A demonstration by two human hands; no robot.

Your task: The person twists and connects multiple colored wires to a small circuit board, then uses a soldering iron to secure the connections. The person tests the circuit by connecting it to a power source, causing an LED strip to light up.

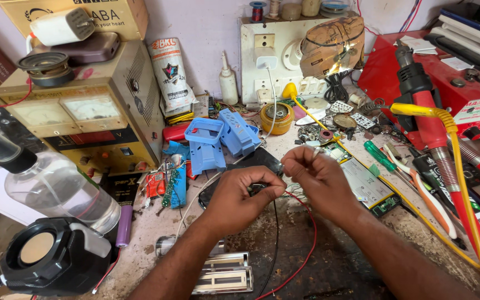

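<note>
A cluttered workbench (156,244) carries a beige meter box (84,111) at the left and a red soldering tool (434,133) at the right. At its middle the left hand (240,200) and right hand (320,178) meet, knuckles almost touching. Both are pinched narrow on thin wires: a red wire (301,250) and a black wire (275,244) hang from between them and run toward the person. Their upper ends lie in the gap between the hands, about equally near each; what the fingertips grip is hidden.
</note>
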